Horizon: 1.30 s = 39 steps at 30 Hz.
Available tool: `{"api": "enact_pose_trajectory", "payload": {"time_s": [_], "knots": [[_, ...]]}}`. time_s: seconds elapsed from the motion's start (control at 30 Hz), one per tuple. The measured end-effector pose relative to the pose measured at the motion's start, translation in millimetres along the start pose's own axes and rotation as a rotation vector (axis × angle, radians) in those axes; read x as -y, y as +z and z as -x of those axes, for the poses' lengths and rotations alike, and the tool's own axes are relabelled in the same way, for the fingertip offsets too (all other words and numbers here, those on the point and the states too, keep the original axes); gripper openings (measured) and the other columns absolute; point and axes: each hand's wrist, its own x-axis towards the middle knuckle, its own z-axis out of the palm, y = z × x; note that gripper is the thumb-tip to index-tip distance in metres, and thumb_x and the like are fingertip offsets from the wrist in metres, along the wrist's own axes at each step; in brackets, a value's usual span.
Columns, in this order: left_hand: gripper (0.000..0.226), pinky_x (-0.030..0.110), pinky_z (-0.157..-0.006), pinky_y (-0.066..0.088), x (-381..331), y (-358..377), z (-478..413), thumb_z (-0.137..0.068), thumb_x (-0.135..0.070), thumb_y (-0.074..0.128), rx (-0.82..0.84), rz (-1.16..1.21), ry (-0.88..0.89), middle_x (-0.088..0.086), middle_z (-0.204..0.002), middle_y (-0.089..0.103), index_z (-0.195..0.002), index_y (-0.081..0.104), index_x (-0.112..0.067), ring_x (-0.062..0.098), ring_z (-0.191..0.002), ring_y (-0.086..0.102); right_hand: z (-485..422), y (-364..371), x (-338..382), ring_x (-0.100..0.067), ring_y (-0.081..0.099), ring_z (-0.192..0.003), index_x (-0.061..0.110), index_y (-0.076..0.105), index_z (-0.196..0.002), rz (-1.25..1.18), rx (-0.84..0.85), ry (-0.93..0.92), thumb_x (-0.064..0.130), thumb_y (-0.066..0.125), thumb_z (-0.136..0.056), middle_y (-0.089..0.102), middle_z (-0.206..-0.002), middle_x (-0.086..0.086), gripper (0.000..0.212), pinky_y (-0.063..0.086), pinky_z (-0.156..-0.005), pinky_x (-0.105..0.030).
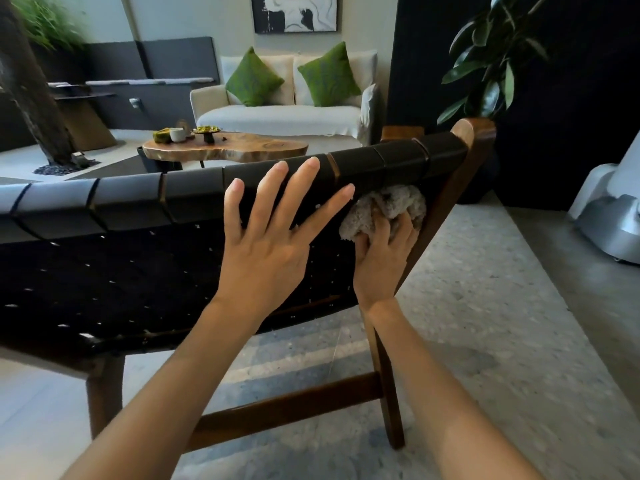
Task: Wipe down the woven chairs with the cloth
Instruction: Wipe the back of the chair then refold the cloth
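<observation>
Fingers (273, 188) of left hand (266, 244) are straight and spread, lying flat on the chair (138, 202) back at frame centre. Tips reach the top rail, nothing is held.

Right hand (382, 261), just right of the left, has its fingers curled into a bunched grey cloth (388, 207) and is gripping it. Cloth is pressed against the woven straps just under the top rail, beside the wooden post (460, 174) at the chair's upper right corner. Both forearms come in from the bottom edge.

Chair is seen from behind and runs tilted across the frame: dark woven straps, brown wood legs, crossbar (287, 407) at lower centre. Speckled grey floor (485, 306) is under it.

Past the rail, centre-left: wood slab coffee table (225, 147) with a white cup (176, 134) and small dishes; contents too small to tell. Behind that is a white sofa (277, 119) with two green cushions (252, 77). Framed black-and-white picture (294, 12) hangs on the wall at top centre.

Upper right: leafy plant (491, 64) against a dark wall. Upper left: tree trunk (31, 91). Right edge: white and silver object (613, 216), can't tell what.
</observation>
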Motion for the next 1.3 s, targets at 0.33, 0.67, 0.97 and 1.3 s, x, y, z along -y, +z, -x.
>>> {"api": "enact_pose_trajectory", "payload": {"time_s": [0.33, 0.67, 0.97, 1.3], "knots": [[0.058, 0.044, -0.114, -0.002, -3.8, 10.3, -1.4, -0.088, -0.032, 0.050, -0.088, 0.046, -0.037, 0.004, -0.146, 0.032, -0.143, 0.034, -0.038, 0.027, -0.132, 0.030, 61.2, 27.4, -32.6, -0.042, 0.056, -0.086, 0.009, 0.042, -0.114, 0.070, 0.293, 0.014, 0.009, 0.074, -0.081, 0.052, -0.111, -0.028, 0.045, 0.050, -0.075, -0.045], [0.055, 0.044, -0.114, -0.001, -3.9, 7.6, -2.1, -0.089, -0.030, 0.049, -0.075, 0.057, -0.040, 0.005, -0.145, 0.032, -0.142, 0.037, -0.038, 0.027, -0.132, 0.030, 103.6, 30.1, -63.9, -0.031, 0.040, -0.125, 0.022, 0.044, -0.138, 0.117, 0.840, -0.005, 0.005, 0.048, -0.095, 0.032, -0.144, -0.009, 0.047, 0.038, -0.101, -0.036], [0.066, 0.046, -0.115, 0.000, 8.7, -18.2, 1.9, -0.090, -0.014, 0.043, 0.094, 0.085, 0.055, 0.004, -0.154, 0.017, -0.150, 0.021, -0.034, 0.027, -0.140, 0.018, 73.4, -20.7, -32.6, -0.030, 0.055, -0.106, 0.002, 0.061, -0.103, -0.244, 0.590, 0.048, 0.001, 0.069, -0.079, 0.054, -0.117, -0.014, 0.025, 0.052, -0.084, -0.046], [0.079, 0.049, -0.117, 0.012, 3.6, -20.6, 70.9, -0.080, -0.011, 0.061, 0.357, 0.276, 0.112, 0.008, -0.158, 0.014, -0.149, 0.024, -0.015, 0.027, -0.146, 0.009, -21.3, -50.7, 31.9, -0.033, 0.040, -0.120, 0.022, 0.043, -0.124, -0.268, 0.139, -0.075, 0.021, 0.064, -0.081, 0.041, -0.128, -0.018, 0.047, 0.037, -0.105, -0.041]]}}
